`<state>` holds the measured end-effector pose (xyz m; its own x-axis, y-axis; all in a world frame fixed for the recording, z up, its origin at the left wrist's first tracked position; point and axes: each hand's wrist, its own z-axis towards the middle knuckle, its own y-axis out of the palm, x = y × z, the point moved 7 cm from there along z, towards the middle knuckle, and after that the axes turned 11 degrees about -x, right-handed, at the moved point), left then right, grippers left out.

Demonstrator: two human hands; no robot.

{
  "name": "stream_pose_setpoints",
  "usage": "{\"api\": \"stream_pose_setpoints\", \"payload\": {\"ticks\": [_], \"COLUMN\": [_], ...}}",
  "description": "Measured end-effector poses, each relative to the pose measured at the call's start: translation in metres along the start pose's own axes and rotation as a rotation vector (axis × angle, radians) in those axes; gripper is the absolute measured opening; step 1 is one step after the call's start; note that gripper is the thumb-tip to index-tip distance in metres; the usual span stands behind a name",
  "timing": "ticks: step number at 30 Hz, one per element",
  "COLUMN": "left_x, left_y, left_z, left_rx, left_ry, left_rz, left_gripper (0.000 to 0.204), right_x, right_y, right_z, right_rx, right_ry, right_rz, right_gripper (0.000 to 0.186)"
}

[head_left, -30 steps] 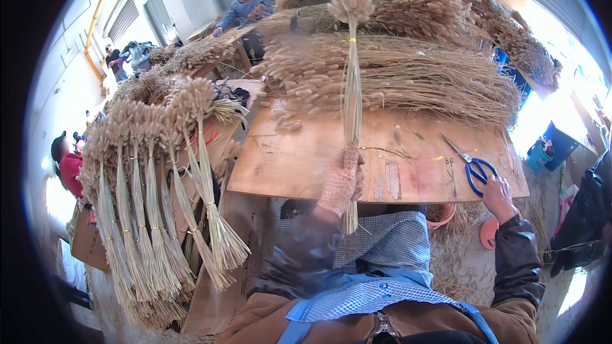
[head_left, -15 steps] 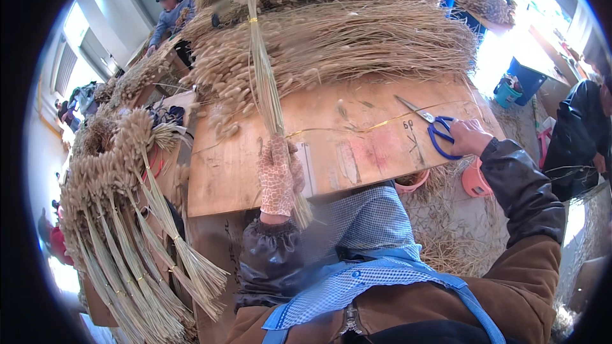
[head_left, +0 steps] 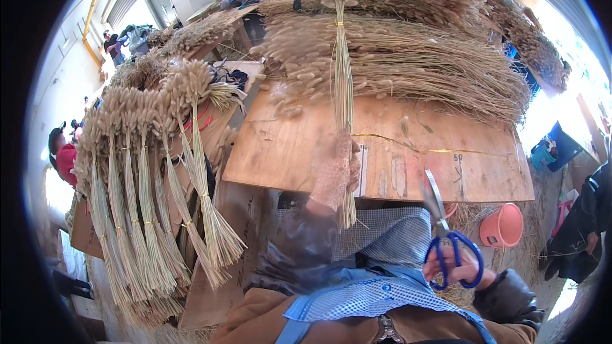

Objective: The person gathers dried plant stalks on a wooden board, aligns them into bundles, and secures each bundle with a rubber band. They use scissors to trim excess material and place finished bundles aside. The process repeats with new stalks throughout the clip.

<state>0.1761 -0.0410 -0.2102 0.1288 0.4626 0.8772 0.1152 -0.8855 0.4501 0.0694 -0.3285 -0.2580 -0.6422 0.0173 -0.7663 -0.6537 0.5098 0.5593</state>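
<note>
My left hand (head_left: 334, 169), in a patterned glove, is closed round the stems of an upright bunch of dried bunny-tail grass (head_left: 343, 70). A gold tie binds that bunch just under its fluffy heads. The cut stem ends stick out below my fist, in front of the table's near edge. My right hand (head_left: 460, 269) has its fingers in the blue handles of a pair of scissors (head_left: 441, 225). The blades point up and away from me, short of the table edge; motion blurs them, so how far apart they are is unclear.
A gold strand (head_left: 395, 143) lies across the wooden table (head_left: 287, 159). Loose dried grass (head_left: 421, 57) is heaped along its far side. Several tied bunches (head_left: 150, 216) lean at the left. A pink bucket (head_left: 502, 225) stands on the floor at the right. Other people are farther off.
My right hand has lifted the scissors off the table and drawn them back towards me. My left hand still grips the grass bunch, now more upright. The whole view has shifted.
</note>
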Motion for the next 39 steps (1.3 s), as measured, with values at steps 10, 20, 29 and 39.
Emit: {"api": "stream_pose_setpoints", "payload": {"ticks": [10, 20, 29, 39], "left_x": [0.003, 0.0, 0.001, 0.002], "left_y": [-0.009, -0.011, -0.014, -0.009], "left_z": [-0.013, -0.014, -0.013, -0.014], "left_rx": [0.119, 0.068, 0.138, 0.171], "left_ry": [0.096, 0.111, 0.171, 0.074], "left_rz": [0.172, 0.103, 0.27, 0.188], "left_gripper": [0.04, 0.03, 0.035, 0.034], "right_x": [-0.01, -0.037, -0.048, -0.043], "right_y": [0.063, 0.095, 0.105, 0.097], "right_z": [0.099, 0.144, 0.145, 0.144], "right_rx": [-0.1, -0.058, -0.015, 0.126], "right_ry": [-0.106, -0.142, -0.275, -0.16], "right_rz": [-0.19, -0.316, -0.445, -0.309], "right_gripper": [0.038, 0.033, 0.032, 0.026]}}
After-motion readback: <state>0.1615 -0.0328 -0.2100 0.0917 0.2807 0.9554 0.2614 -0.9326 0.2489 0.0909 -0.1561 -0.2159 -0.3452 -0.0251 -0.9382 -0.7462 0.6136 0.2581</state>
